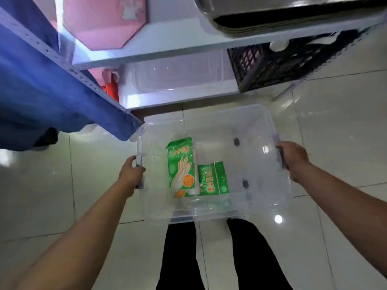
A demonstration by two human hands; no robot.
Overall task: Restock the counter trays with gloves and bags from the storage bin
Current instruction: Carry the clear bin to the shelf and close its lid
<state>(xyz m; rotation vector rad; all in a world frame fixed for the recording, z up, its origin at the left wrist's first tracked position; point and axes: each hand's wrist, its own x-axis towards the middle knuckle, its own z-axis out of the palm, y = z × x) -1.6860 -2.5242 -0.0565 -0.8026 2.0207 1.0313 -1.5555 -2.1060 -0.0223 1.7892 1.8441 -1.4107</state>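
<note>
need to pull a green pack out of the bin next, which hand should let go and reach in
Left, I'd say. The left hand grips the clear bin on the side where the glove pack and the smaller green pack lie. The right hand holds the far handle, across bare bin floor.

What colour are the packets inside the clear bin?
Green, with orange marks, in the head view: packets in the clear bin.

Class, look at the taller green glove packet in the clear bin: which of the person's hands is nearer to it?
Left. The left hand grips the bin handle just left of the glove packet; the right hand grips the opposite handle, far across the bin.
</note>
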